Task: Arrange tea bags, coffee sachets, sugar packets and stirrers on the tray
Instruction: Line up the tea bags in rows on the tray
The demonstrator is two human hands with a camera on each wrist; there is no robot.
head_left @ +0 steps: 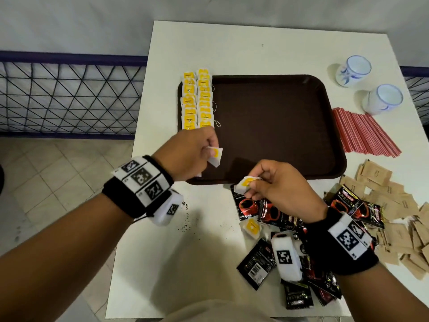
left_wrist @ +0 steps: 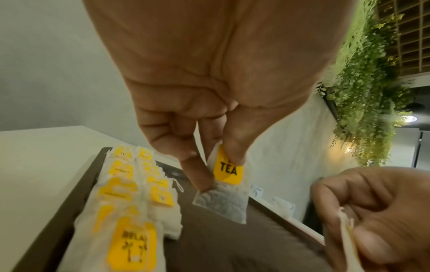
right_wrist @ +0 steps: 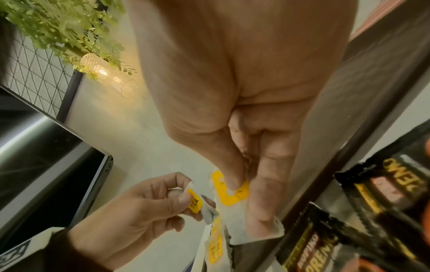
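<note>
A dark brown tray (head_left: pixel 274 126) lies on the white table, with two rows of yellow-labelled tea bags (head_left: pixel 197 101) along its left side. My left hand (head_left: pixel 199 149) pinches one tea bag (head_left: pixel 216 156) over the tray's near left corner; in the left wrist view that tea bag (left_wrist: pixel 227 182) hangs from thumb and fingers beside the rows (left_wrist: pixel 132 193). My right hand (head_left: pixel 262 182) pinches another tea bag (head_left: pixel 246 183) at the tray's near edge, its yellow tag (right_wrist: pixel 230 189) under my thumb. One loose tea bag (head_left: pixel 251 227) lies among black coffee sachets (head_left: pixel 278 214).
Red stirrers (head_left: pixel 364 133) lie right of the tray, and two white cups (head_left: pixel 352 70) stand behind them. Brown sugar packets (head_left: pixel 399 217) are heaped at the right edge. A dark mesh railing (head_left: pixel 69 96) and tiled floor lie left of the table.
</note>
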